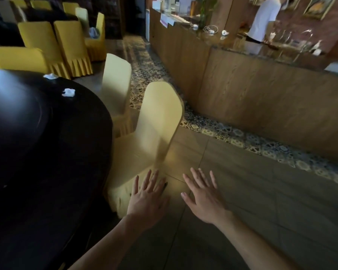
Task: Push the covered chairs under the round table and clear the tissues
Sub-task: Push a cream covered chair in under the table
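A dark round table (47,152) fills the left of the view. Two crumpled white tissues lie on its far side, one (68,92) nearer the middle and one (50,76) at the far rim. A pale yellow covered chair (158,121) stands at the table's right edge, its seat partly under the rim. My left hand (146,197) is flat with spread fingers over the chair's lower cover; contact is unclear. My right hand (203,197) hovers open above the floor beside it. A second covered chair (116,84) stands farther along the table.
Several brighter yellow covered chairs (66,45) cluster at the back left around another table. A long wooden counter (242,90) runs along the right, with a person in a white shirt (261,18) behind it. Tiled floor (261,201) lies between the table and the counter.
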